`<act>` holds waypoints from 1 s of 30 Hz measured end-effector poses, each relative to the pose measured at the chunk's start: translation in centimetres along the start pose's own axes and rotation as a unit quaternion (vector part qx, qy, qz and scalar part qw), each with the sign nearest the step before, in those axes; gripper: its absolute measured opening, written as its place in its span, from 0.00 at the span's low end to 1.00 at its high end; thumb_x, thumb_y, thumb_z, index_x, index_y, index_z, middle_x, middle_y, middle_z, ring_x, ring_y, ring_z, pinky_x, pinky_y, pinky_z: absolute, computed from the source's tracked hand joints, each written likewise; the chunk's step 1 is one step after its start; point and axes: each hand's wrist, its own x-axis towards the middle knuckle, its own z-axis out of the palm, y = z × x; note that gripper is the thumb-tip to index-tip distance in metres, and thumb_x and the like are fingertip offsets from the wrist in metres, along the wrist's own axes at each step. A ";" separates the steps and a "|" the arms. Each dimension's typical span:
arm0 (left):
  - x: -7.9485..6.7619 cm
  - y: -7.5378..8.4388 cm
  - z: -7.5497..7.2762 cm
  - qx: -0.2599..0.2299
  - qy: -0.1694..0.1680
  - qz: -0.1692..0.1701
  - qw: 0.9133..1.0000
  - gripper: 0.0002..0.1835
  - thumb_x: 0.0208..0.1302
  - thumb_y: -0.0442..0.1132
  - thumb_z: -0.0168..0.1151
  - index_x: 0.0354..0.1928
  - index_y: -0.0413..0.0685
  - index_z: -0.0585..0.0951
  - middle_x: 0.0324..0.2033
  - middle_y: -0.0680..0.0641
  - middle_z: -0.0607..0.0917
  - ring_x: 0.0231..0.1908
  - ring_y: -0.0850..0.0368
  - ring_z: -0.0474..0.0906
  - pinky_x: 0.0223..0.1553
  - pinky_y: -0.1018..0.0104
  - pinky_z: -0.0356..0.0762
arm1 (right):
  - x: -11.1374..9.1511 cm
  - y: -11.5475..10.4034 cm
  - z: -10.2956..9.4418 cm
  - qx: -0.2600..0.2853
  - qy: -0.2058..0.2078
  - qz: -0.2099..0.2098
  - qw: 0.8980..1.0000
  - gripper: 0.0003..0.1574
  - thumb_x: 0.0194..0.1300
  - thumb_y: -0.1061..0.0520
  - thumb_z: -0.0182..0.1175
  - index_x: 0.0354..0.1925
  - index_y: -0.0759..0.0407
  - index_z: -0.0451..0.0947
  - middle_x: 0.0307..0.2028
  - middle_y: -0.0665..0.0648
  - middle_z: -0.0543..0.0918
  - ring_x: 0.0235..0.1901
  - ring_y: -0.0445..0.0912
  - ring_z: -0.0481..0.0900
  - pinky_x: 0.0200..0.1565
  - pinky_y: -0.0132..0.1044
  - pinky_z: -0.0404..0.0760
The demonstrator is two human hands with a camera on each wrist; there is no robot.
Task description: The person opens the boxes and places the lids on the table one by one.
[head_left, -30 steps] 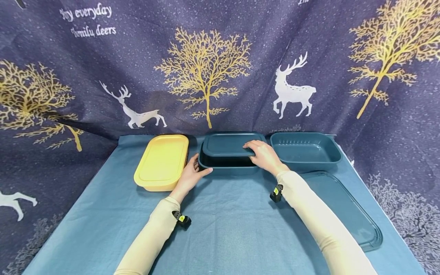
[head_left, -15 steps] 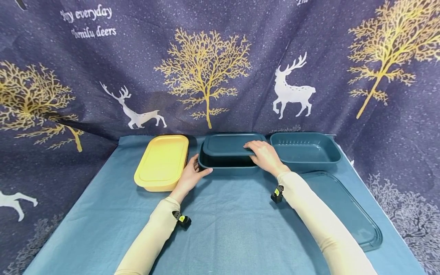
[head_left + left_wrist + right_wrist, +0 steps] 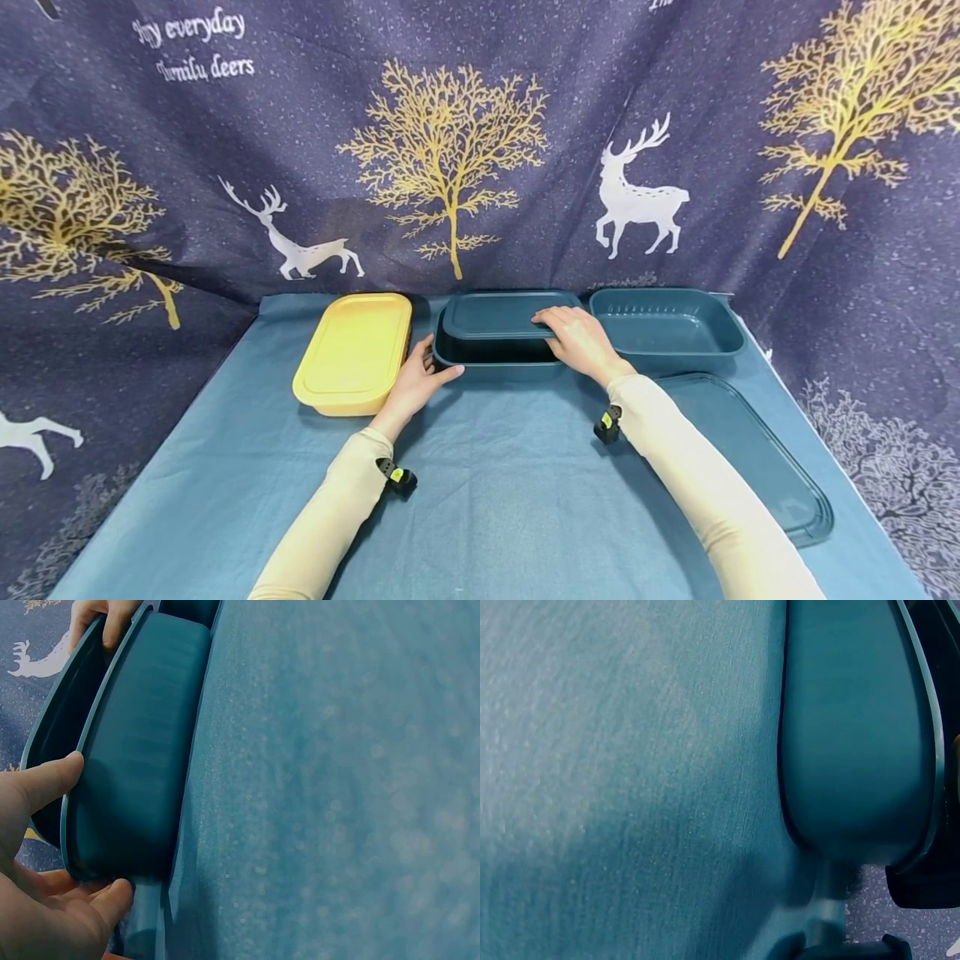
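Note:
A dark teal food container (image 3: pixel 502 371) stands at the back middle of the cloth. Its matching lid (image 3: pixel 498 312) lies over the rear part, raised at the front so that a dark gap shows. My right hand (image 3: pixel 581 342) grips the lid's front right corner, fingertips on top; the thumb is hidden in the head view. With the thumb on the front rim and fingers around the left end, my left hand (image 3: pixel 412 383) holds the container. The left wrist view shows this hold on the container wall (image 3: pixel 142 750). In the right wrist view the lid (image 3: pixel 922 889) overhangs the container's end.
Left of the container is a yellow lidded box (image 3: pixel 354 354), close to my left hand. A larger open teal container (image 3: pixel 667 325) stands at the right, touching or nearly touching the middle one. Before it lies a large teal lid (image 3: pixel 750 458), partly behind my right sleeve. A printed curtain (image 3: pixel 525 208) hangs behind.
The lid's front edge has sunk very slightly, and my right wrist has shifted slightly right. My left hand and the containers have stayed in place.

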 end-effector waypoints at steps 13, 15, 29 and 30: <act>0.0 -0.2 0.0 0.006 0.000 0.005 1.000 0.52 0.64 0.50 0.71 0.80 0.47 0.50 0.76 0.39 0.57 0.73 0.40 0.59 0.70 0.47 0.62 | -0.1 -0.6 -0.4 0.014 0.025 -0.014 1.000 0.22 0.62 0.65 0.69 0.55 0.59 0.81 0.53 0.59 0.85 0.52 0.54 0.81 0.56 0.50 0.78; 0.0 -0.3 0.1 0.006 -0.001 0.006 1.000 0.52 0.64 0.50 0.71 0.80 0.47 0.50 0.76 0.39 0.58 0.73 0.40 0.59 0.70 0.47 0.63 | -0.2 -0.6 -0.4 0.012 0.026 -0.015 0.999 0.21 0.62 0.65 0.69 0.55 0.59 0.81 0.53 0.59 0.85 0.53 0.54 0.81 0.56 0.50 0.78; -0.1 -0.2 0.0 -0.007 -0.005 0.015 1.000 0.51 0.65 0.48 0.71 0.80 0.47 0.50 0.72 0.37 0.64 0.71 0.40 0.62 0.68 0.46 0.66 | -0.3 -0.4 -1.4 0.028 0.067 -0.025 0.997 0.21 0.62 0.66 0.68 0.54 0.58 0.82 0.51 0.58 0.86 0.50 0.53 0.83 0.53 0.51 0.79; -0.1 -0.1 0.0 -0.009 -0.006 0.015 1.000 0.51 0.65 0.48 0.71 0.80 0.47 0.49 0.72 0.37 0.64 0.71 0.40 0.63 0.67 0.46 0.66 | -0.3 -0.4 -1.4 0.030 0.073 -0.027 0.997 0.21 0.61 0.66 0.68 0.53 0.58 0.82 0.50 0.58 0.86 0.49 0.53 0.83 0.52 0.51 0.80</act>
